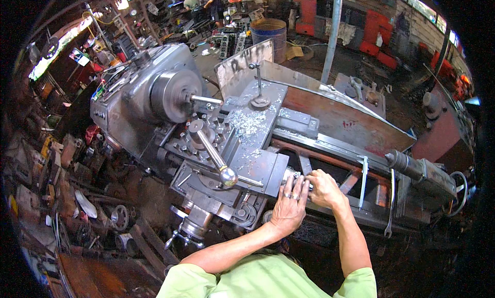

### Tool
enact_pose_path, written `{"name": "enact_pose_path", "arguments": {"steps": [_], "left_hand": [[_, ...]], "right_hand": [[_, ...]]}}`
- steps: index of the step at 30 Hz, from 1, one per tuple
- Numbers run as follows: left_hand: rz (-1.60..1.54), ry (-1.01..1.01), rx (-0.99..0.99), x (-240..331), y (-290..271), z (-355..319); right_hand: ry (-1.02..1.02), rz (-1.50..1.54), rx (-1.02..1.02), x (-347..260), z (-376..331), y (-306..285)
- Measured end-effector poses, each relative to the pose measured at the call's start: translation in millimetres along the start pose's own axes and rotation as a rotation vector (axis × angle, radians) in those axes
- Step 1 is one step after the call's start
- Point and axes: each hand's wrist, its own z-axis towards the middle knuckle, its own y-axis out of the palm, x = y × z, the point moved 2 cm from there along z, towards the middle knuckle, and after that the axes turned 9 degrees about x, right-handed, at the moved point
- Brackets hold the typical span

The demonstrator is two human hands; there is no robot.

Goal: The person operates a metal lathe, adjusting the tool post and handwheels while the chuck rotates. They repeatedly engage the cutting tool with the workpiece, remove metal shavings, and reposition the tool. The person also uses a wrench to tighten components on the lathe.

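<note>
Both hands meet at a small metal knob (295, 175) on the lathe carriage's (258, 164) right end; left hand (290, 205) lies flat, fingers spread, beside it; right hand (324, 187) fingers curl onto it from the right, nearer.

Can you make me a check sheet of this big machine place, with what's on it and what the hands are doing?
Surface: lathe carriage, strewn with metal chips.
Job's things: small dial at the carriage's right end; both hands on it.
Clutter: wrench and flat bar lying on the lathe bed.
Hands: left hand with rings, fingers curled; right hand closed beside it.
Cables: nothing seen.
Surroundings: blue drum, scrap parts on the floor, a person far behind.
</note>
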Motion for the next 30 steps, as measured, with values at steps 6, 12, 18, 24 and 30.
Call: {"name": "enact_pose_path", "arguments": {"steps": [6, 12, 18, 24, 30], "left_hand": [[0.057, -0.006, 0.014, 0.7, 21.1, -11.3], [0.197, 0.063, 0.086, -8.7, 35.4, -6.0], [0.248, 0.048, 0.145, -12.7, 45.3, 1.1], [0.264, 0.041, 0.183, -14.2, 48.8, 9.6], [0.308, 0.064, 0.184, -15.4, 47.4, 17.1]], "right_hand": [[0.031, 0.095, -0.131, 7.3, 13.0, -3.3], [0.121, 0.21, -0.372, 16.6, 30.7, -8.9], [0.123, 0.178, -0.529, 26.3, 44.3, -7.2], [0.142, 0.455, -0.614, 36.2, 50.4, -4.8], [0.175, 0.488, -0.748, 44.0, 57.3, 2.7]]}}
